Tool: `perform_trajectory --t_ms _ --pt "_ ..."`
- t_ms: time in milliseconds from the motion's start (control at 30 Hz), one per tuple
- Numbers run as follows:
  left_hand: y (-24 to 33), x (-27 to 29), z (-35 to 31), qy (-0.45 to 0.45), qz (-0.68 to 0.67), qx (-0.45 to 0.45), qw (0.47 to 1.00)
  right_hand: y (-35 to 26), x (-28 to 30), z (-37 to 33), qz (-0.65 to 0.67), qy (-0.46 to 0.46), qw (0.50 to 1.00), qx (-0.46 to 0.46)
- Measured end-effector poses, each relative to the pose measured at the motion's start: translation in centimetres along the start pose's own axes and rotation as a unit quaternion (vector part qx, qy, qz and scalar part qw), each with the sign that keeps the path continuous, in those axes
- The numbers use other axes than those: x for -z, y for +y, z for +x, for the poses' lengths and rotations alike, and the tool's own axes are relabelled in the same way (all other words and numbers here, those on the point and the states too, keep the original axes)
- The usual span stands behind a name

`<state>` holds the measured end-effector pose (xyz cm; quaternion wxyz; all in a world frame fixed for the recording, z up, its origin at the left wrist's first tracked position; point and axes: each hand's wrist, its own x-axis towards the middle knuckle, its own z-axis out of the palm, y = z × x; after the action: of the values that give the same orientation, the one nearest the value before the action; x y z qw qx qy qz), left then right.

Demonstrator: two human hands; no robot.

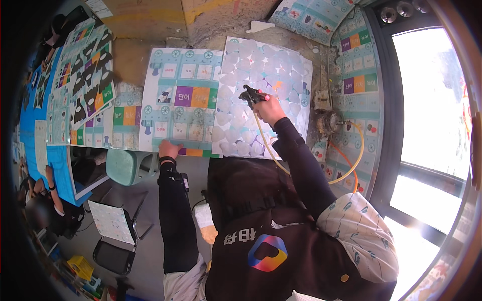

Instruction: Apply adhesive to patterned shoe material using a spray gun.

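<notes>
My right hand is wrapped round a small black spray gun with a red knob. A yellow hose runs from its handle under my forearm. The gun is held above many pale, see-through rounded pieces, laid close together on a printed sheet. To the left lies a printed sheet in turquoise, purple and orange. My left hand is at its front edge with the fingers curled on it; the fingertips are partly hidden.
More printed sheets with black cut-out shapes lie on the left. A green chair and a black chair stand below. A round metal fitting with yellow and orange hoses sits at right, near a bright window. Another person is far left.
</notes>
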<state>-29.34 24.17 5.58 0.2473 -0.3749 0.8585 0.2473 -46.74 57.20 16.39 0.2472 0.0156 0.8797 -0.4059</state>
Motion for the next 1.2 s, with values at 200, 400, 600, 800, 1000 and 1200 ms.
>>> perform_trajectory --t_ms 200,400,600,800,1000,1200 --pt "0.1 0.0 0.0 0.01 0.007 -0.003 1.0 1.7 2.4 -0.6 -0.012 0.015 0.999 -0.027" --pt "-0.6 -0.5 0.7 0.004 0.002 -0.006 1.0 1.6 1.8 -0.7 -0.017 0.001 1.0 -0.02" --pt "-0.5 -0.4 0.6 0.005 0.005 -0.003 1.0 0.9 2.4 -1.5 -0.009 -0.049 0.996 -0.068" --pt "-0.1 -0.2 0.2 0.01 0.008 -0.004 1.0 1.2 1.9 -1.2 -0.037 -0.003 0.999 -0.001" --pt "-0.1 -0.2 0.2 0.012 0.009 -0.011 1.0 1.6 2.2 -1.2 -0.001 0.014 0.999 -0.036" --pt "-0.5 -0.5 0.6 0.013 0.01 -0.01 1.0 2.0 2.1 -1.6 -0.056 -0.026 0.998 -0.028"
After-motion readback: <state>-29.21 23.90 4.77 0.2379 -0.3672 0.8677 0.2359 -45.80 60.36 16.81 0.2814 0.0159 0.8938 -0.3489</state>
